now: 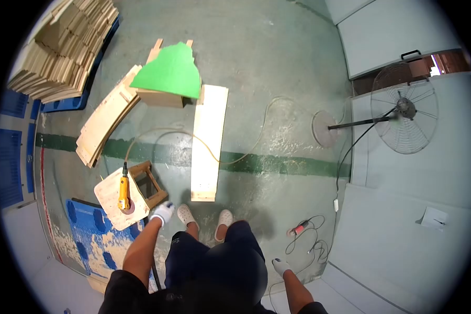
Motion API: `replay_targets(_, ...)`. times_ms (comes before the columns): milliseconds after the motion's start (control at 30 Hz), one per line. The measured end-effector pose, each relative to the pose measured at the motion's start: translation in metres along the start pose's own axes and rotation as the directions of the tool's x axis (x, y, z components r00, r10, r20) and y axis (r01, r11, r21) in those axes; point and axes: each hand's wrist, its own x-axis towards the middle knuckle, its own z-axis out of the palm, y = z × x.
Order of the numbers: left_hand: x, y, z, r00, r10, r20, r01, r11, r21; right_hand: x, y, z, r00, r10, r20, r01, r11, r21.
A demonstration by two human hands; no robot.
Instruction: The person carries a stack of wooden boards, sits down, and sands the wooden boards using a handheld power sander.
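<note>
At the far left, blue panels (10,167) are set in a pale wall. Next to them a blue pallet (97,94) carries a tall stack of wooden pieces (63,52), layered closely on one another. Nearer the person, a second blue pallet (86,222) lies on the floor, much of its surface covered in pale, dusty patches. Beyond it, several curved wooden pieces (104,120) lie one on another.

A wooden stool (110,191) stands beside the nearer pallet, and on its top rests a yellow power tool (123,192) with a round disc at its near end. The white-gloved left hand (163,211) is just beside the stool's frame, fingers partly curled; whether it touches the wood or pinches anything I cannot tell. Farther off, a green sheet (167,70) drapes over a wooden support (162,98). To its right a long pale board (209,141) lies ahead of the person's shoes, crossed by the tool's cord (167,129).

The gloved right hand (281,266) hangs low, well away from the stool; its grip is unclear. Near it are a red object (300,228) and looping black cable (319,244). A fan (405,108) stands farther right.
</note>
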Motion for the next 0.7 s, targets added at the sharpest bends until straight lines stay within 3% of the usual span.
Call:
replay_targets(33,0.006,0.013,-0.023,0.994,0.073,-0.081,-0.076,0.996,-0.046,-0.023,-0.020,-0.029,1.000,0.003,-0.022,-0.003,1.000,0.017)
replay_targets(67,0.010,-0.021,-0.012,0.992,0.076,-0.102,-0.079,0.996,-0.027,-0.039,-0.030,-0.017,0.995,0.016,-0.101,-0.013,0.999,0.036)
replay_targets(100,0.011,0.030,-0.067,0.962,0.206,-0.182,-0.213,0.977,-0.021,-0.039,-0.029,-0.058,0.991,-0.005,-0.130,0.011,0.999,0.046)
replay_targets(133,-0.003,0.062,-0.092,0.959,0.188,-0.211,-0.202,0.978,-0.048,-0.033,-0.027,-0.081,0.992,-0.051,-0.119,0.055,0.998,0.031)
replay_targets(167,-0.010,0.053,-0.095,0.965,0.151,-0.215,-0.172,0.982,-0.080,-0.021,-0.023,-0.069,0.994,-0.074,-0.087,0.075,0.997,0.006)
replay_targets(233,-0.032,0.093,-0.138,0.964,0.107,-0.244,-0.119,0.992,-0.037,0.039,-0.035,-0.125,0.993,-0.110,-0.042,0.110,0.994,-0.008)
replay_targets(267,-0.027,0.082,-0.134,0.937,0.211,-0.280,-0.216,0.976,0.015,0.050,-0.029,-0.124,0.996,-0.083,0.018,0.083,0.996,-0.023)
replay_targets(300,-0.053,0.096,-0.141,0.959,0.070,-0.274,-0.076,0.997,-0.013,0.079,-0.047,-0.161,0.990,-0.140,-0.018,0.137,0.986,-0.092)
replay_targets(333,-0.063,0.108,-0.133,0.950,0.069,-0.305,-0.071,0.997,0.005,0.102,-0.069,-0.206,0.981,-0.188,-0.049,0.178,0.970,-0.167)
replay_targets(367,-0.067,0.094,-0.138,0.942,0.091,-0.323,-0.083,0.996,0.039,0.098,-0.105,-0.223,0.981,-0.192,-0.035,0.192,0.981,-0.021)
replay_targets(400,-0.090,0.087,-0.112,0.938,-0.032,-0.344,0.027,0.999,-0.019,0.104,-0.128,-0.286,0.975,-0.220,-0.007,0.220,0.973,0.074)
replay_targets(467,-0.104,0.086,-0.091,0.917,-0.219,-0.334,0.177,0.973,-0.152,0.111,-0.152,-0.329,0.931,-0.355,-0.088,0.358,0.933,0.023)
replay_targets(500,-0.117,0.075,-0.043,0.935,-0.101,-0.341,0.142,0.985,0.095,0.134,-0.188,-0.401,0.885,-0.430,-0.176,0.432,0.901,-0.030)
replay_targets(567,-0.122,0.077,-0.014,0.909,-0.346,-0.233,0.246,0.895,-0.372,0.136,-0.232,-0.452,0.800,-0.526,-0.290,0.554,0.832,0.020)
replay_targets(600,-0.135,0.118,0.014,0.924,-0.364,-0.116,0.330,0.914,-0.236,0.139,-0.260,-0.513,0.721,-0.601,-0.344,0.652,0.757,0.044)
replay_targets(633,-0.146,0.158,0.030,0.921,-0.388,0.005,0.388,0.920,-0.063,0.140,-0.282,-0.552,0.708,-0.606,-0.364,0.658,0.753,0.027)
replay_targets(667,-0.138,0.191,0.051,0.935,-0.351,0.058,0.354,0.935,-0.037,0.121,-0.328,-0.607,0.663,-0.638,-0.392,0.718,0.690,0.093)
replay_targets(700,-0.142,0.199,0.054,0.939,-0.316,0.136,0.314,0.949,0.035,0.112,-0.337,-0.609,0.663,-0.631,-0.403,0.704,0.708,0.049)
